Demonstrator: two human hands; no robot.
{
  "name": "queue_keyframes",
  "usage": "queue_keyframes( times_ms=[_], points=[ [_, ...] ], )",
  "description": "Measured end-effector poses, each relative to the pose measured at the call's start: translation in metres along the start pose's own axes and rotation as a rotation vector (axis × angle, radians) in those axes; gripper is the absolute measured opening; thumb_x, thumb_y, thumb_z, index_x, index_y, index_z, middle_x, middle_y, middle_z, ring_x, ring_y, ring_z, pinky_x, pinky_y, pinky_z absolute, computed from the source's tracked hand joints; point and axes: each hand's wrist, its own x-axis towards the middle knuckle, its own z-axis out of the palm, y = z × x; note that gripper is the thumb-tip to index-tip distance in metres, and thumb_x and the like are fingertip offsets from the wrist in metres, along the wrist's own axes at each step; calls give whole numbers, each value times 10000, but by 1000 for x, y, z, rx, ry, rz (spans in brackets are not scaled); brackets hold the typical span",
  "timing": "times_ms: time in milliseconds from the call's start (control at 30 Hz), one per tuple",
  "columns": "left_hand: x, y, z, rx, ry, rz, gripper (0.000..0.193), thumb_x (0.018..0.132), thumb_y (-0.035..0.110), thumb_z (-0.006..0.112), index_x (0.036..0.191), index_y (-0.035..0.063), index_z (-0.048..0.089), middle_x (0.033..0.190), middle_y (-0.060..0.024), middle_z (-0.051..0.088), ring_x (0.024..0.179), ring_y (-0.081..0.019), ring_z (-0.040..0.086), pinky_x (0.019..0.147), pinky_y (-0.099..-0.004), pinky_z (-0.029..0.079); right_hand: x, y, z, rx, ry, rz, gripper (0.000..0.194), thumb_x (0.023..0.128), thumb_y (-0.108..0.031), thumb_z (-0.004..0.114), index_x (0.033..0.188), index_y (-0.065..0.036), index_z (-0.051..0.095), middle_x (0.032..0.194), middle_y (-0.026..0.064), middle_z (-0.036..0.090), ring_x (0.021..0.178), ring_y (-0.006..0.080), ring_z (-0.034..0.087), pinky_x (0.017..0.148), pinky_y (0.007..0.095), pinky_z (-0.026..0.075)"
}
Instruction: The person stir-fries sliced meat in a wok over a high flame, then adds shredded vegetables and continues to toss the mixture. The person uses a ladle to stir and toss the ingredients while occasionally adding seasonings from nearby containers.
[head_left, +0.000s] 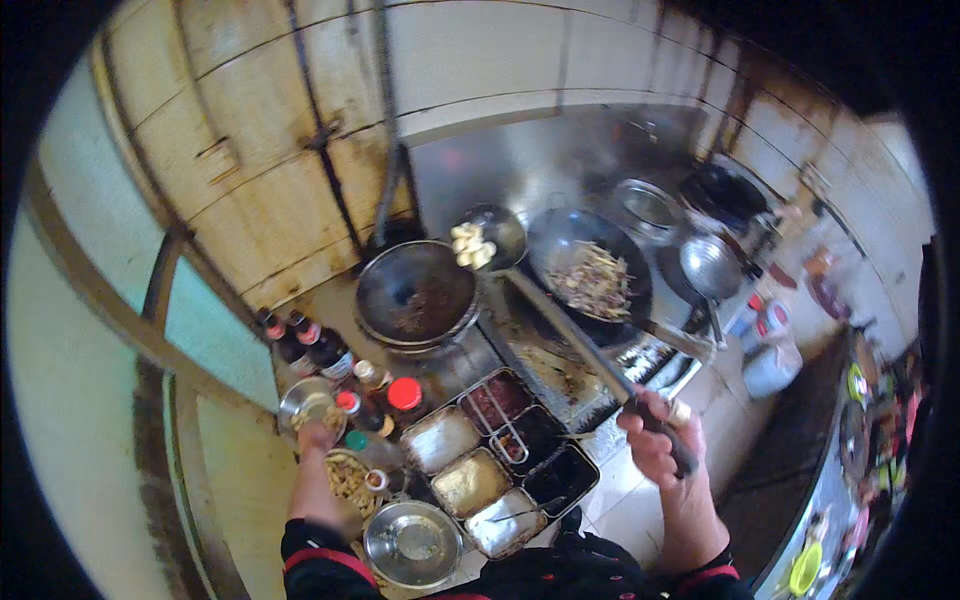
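Note:
My right hand (666, 442) is closed on the dark handle of a long metal ladle (504, 232). Pale, sliced-looking pieces (472, 246) lie at the left of the ladle's bowl, which hangs between an empty-looking dark wok (416, 292) and a second wok (555, 240). Sliced meat and pale strips (592, 281) fill the middle of that second wok. At the left, my left hand (318, 435) reaches into a metal bowl (289, 409) of small pale-brown pieces; its fingertips are hidden, so its grip cannot be made out.
Seasoning trays (439, 439) stand before me, with dark bottles (330, 356), a red-lidded jar (405, 394) and a steel bowl (412, 544) at their left. A perforated strainer (709, 266) and a wire-rimmed sieve (649, 206) are beyond the second wok. A cluttered counter (795, 517) runs along the right.

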Motion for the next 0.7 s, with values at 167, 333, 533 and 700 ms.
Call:
queue_keyframes(
  times_ms=[167, 333, 533, 700],
  points=[
    [20, -11, 12, 6, 174, 96, 225, 624, 210, 740, 740, 25, 686, 879, -203, 671, 865, -379, 642, 763, -431, 524, 32, -52, -35, -1398, 591, -348, 578, 795, -17, 547, 1358, -7, 412, 855, 149, 596, 553, 174, 565, 473, 328, 466],
    [26, -18, 22, 120, 166, 201, 152, 658, 131, 686, 760, 19, 680, 855, -221, 662, 841, -381, 643, 749, -446, 521, 51, -92, -106, -2190, 903, -505, 614, 719, -41, 572, 1327, -65, 485, 946, 224, 655, 880, 358, 648, 782, 425, 501],
    [14, -28, 26, -77, 342, 126, 161, 712, 160, 663, 791, 21, 687, 837, -219, 661, 841, -378, 646, 721, -439, 518, -16, -106, -52, -2212, 841, -373, 524, 726, -55, 536, 1246, -108, 561, 851, 210, 657, 841, 365, 647, 758, 436, 508],
    [-18, -19, -3, -184, 459, -73, 200, 790, 132, 615, 934, 0, 656, 807, -164, 667, 797, -291, 657, 688, -392, 505, -28, -151, -62, -2441, 757, -68, 413, 731, -69, 514, 1133, -95, 608, 878, 207, 660, 862, 391, 636, 778, 449, 506]
  ],
)
